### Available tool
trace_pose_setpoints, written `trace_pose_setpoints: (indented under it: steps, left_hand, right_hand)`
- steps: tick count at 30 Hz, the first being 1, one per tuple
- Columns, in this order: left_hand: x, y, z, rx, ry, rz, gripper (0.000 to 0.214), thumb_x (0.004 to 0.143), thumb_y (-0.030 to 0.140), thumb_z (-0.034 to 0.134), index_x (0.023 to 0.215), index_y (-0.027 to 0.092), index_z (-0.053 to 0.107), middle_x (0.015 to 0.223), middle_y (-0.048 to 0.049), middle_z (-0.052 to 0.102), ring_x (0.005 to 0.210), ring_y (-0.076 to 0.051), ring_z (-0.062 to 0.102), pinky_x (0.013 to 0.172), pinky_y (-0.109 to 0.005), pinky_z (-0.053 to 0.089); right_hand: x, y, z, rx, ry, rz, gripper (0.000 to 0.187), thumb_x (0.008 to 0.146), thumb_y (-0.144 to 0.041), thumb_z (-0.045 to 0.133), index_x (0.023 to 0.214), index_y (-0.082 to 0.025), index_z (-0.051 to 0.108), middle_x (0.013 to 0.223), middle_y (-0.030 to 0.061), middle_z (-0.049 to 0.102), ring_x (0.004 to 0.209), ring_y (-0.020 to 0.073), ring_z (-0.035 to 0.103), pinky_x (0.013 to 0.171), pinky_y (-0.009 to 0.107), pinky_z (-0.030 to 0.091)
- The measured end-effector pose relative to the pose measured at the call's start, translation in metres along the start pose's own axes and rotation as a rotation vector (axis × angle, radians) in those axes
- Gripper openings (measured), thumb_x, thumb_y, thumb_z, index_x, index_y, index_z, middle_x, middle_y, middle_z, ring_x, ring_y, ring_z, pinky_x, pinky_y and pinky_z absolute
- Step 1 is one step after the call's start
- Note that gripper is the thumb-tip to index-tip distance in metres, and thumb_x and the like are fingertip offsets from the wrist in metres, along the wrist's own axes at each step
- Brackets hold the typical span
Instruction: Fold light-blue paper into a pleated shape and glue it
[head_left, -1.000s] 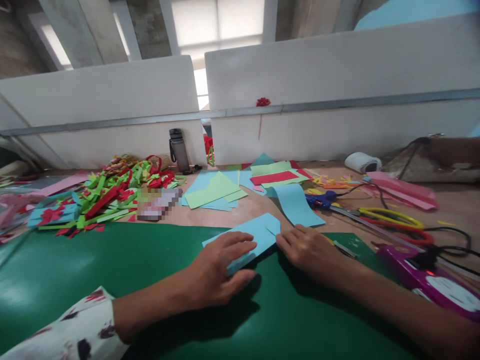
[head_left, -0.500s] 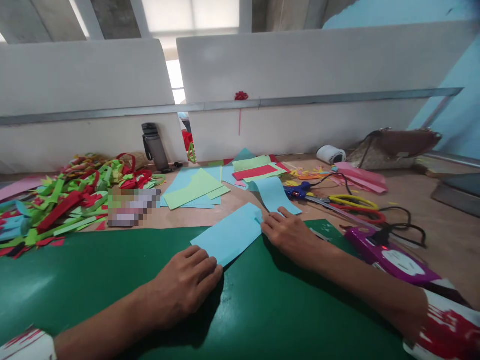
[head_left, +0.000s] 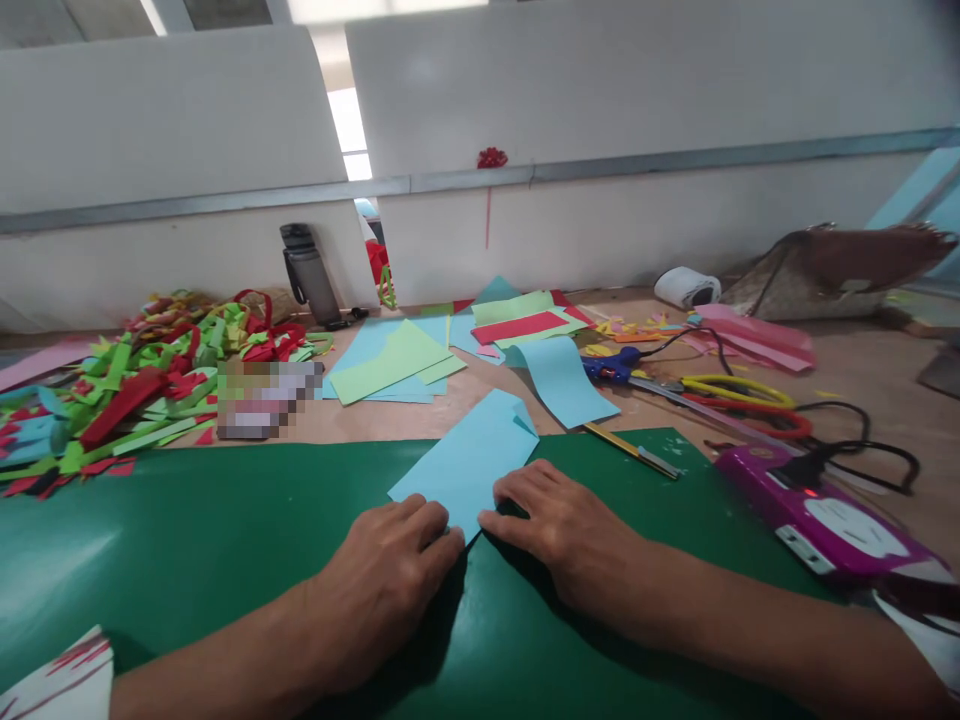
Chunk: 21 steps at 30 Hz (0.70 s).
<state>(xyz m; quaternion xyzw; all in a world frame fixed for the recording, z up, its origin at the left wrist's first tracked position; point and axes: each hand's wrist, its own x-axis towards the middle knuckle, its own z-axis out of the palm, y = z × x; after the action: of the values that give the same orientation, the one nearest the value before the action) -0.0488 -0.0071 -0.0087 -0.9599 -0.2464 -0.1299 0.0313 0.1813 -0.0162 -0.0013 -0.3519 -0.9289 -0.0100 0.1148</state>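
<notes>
A folded light blue paper lies on the green cutting mat. My left hand rests on the mat with its fingertips pressed on the paper's near corner. My right hand lies beside it, fingers flat on the paper's near right edge. The two hands almost touch at the paper's near corner. Neither hand lifts the sheet.
A heap of green and red paper strips lies at the left. Loose coloured sheets, a grey bottle, a blue glue gun, scissors, a purple device and a tape roll lie behind and right.
My right hand slid from the paper's far right corner down to its near edge, close to my left hand. My left hand stayed at the near corner. The view shifted slightly.
</notes>
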Motion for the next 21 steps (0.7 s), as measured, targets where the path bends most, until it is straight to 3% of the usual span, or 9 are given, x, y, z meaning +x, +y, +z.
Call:
trace_pose_setpoints:
  steps: [4, 9, 14, 21]
  left_hand:
    - [-0.001, 0.002, -0.002, -0.015, -0.039, 0.017, 0.019, 0.093, 0.012, 0.037, 0.095, 0.017, 0.055, 0.082, -0.0051, 0.055, 0.069, -0.018, 0.045, 0.059, -0.030, 0.036]
    - [0.003, 0.006, 0.002, -0.115, 0.036, 0.019, 0.024, 0.092, 0.009, 0.036, 0.083, 0.016, 0.057, 0.076, -0.0036, 0.053, 0.062, -0.016, 0.043, 0.054, -0.028, 0.032]
    - [0.005, 0.009, 0.005, -0.203, 0.078, 0.000, 0.026, 0.092, 0.010, 0.037, 0.075, 0.016, 0.056, 0.071, -0.0029, 0.050, 0.061, -0.015, 0.042, 0.054, -0.027, 0.030]
    - [0.008, 0.007, 0.005, -0.469, 0.092, -0.187, 0.020, 0.091, 0.011, 0.037, 0.074, 0.017, 0.045, 0.070, -0.0009, 0.048, 0.063, -0.013, 0.043, 0.057, -0.026, 0.031]
  right_hand:
    - [-0.002, -0.004, 0.004, 0.045, -0.011, 0.054, 0.037, 0.080, -0.001, 0.044, 0.105, -0.020, 0.063, 0.095, 0.0088, 0.057, 0.086, 0.0206, 0.046, 0.078, 0.036, 0.034]
    - [-0.003, -0.007, 0.005, 0.206, -0.002, 0.131, 0.030, 0.080, -0.005, 0.051, 0.096, -0.025, 0.067, 0.097, 0.0063, 0.055, 0.088, 0.0198, 0.047, 0.079, 0.037, 0.033]
    - [-0.001, -0.007, -0.001, 0.402, -0.025, 0.266, 0.031, 0.089, -0.007, 0.044, 0.087, -0.025, 0.069, 0.091, 0.0036, 0.053, 0.086, 0.0170, 0.047, 0.080, 0.036, 0.032]
    - [0.004, -0.010, -0.005, 0.501, -0.044, 0.385, 0.024, 0.090, -0.009, 0.045, 0.088, -0.024, 0.064, 0.094, 0.0018, 0.052, 0.090, 0.0172, 0.046, 0.087, 0.041, 0.028]
